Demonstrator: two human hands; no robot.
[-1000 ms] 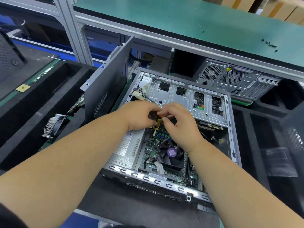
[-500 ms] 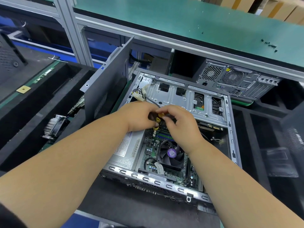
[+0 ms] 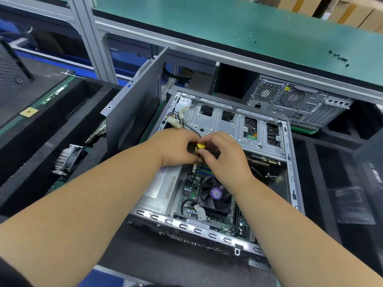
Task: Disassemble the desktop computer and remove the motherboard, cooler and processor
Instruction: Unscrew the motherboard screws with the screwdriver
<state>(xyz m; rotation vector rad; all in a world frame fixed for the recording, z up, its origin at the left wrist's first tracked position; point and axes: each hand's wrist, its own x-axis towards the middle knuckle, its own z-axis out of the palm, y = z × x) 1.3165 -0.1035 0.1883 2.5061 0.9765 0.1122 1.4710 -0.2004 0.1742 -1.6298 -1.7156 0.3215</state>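
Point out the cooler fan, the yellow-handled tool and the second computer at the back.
cooler fan (image 3: 215, 193), head view, purple hub label
yellow-handled tool (image 3: 200, 146), head view, yellow part between the hands
second computer (image 3: 298, 102), head view, rear panel

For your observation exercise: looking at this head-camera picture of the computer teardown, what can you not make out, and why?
- Screwdriver tip: head view, hidden under the left hand and right hand.
- Processor: head view, covered by the cooler fan.
- Fan sticker text: too small.
- Plastic bag at right: blurred.
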